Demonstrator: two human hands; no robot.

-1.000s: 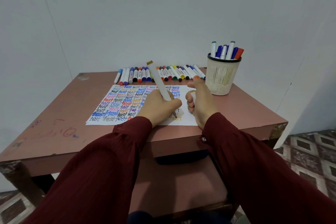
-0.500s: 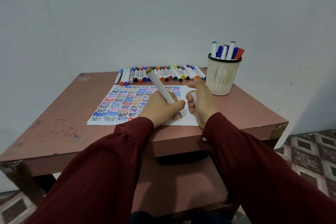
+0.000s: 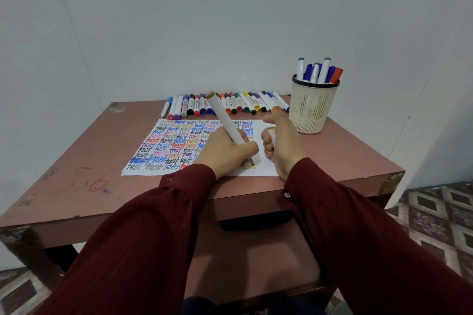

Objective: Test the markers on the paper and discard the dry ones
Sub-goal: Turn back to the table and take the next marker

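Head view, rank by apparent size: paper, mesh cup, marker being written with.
1. paper
2. mesh cup
3. marker: looks longer than the cup is tall, but far thinner. It leans toward the camera, which may inflate it.

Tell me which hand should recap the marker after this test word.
Right hand, probably: it holds the cap, close beside the left hand, whose grip has the marker tip on the paper.
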